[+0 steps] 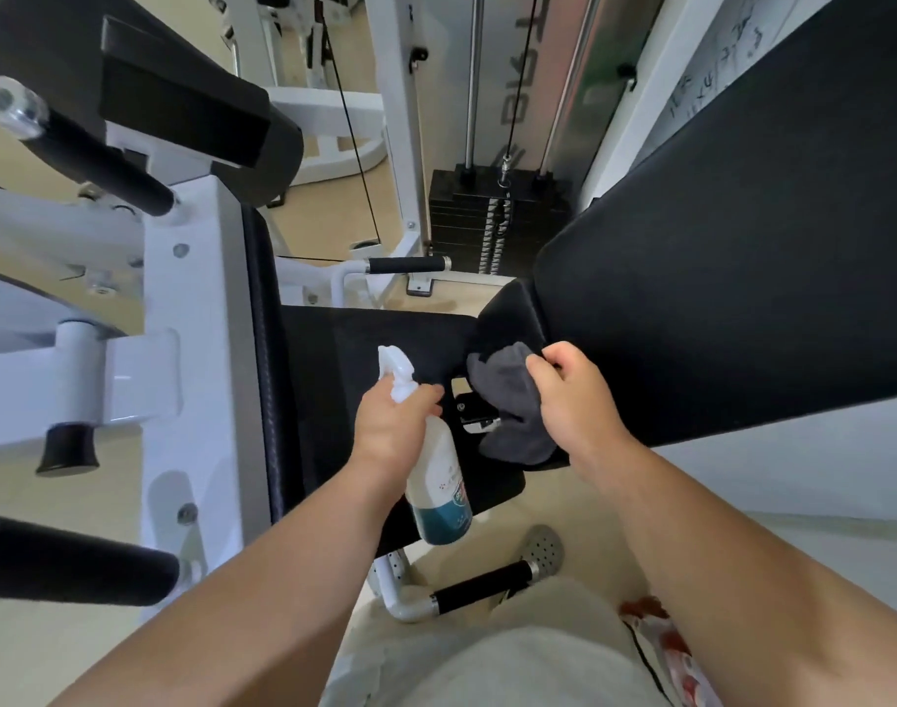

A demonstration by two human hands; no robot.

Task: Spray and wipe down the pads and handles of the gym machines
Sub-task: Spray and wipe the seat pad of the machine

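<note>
Seat pad (375, 344): I see a flat black slab of matte vinyl with a rounded front corner, lying level below both hands.
Back pad (742, 278): a long black cushion of the same smooth vinyl, tilted up and away to the right; its lower end narrows to a rounded lip just above the seat.
Spray bottle (436, 477): translucent white plastic with a white trigger head, teal liquid low in the body and a printed label I cannot read.
Left hand (393, 426): its fingers are wrapped round the bottle's neck below the trigger, nozzle pointing up and away, bottle slanting down toward me over the seat pad.
Cloth (510, 400): grey, soft and napped, bunched at the top and hanging loose below, lying against the gap where seat and back pad meet.
Right hand (574, 395): knuckles up, fingers clenched on the cloth's upper edge, pressing it at the back pad's lower end.
Handles: a black foam-textured grip (479, 586) on a white tube sits near my legs; another (408, 265) lies beyond the seat.
Frame (191, 324): glossy white painted steel with bolt heads.
Weight stack (492, 222): dark plates on chrome rods, a cable running down.
Hard to make out: the bracket under the cloth is mostly covered; the left-side rollers are blurred and cut off.
</note>
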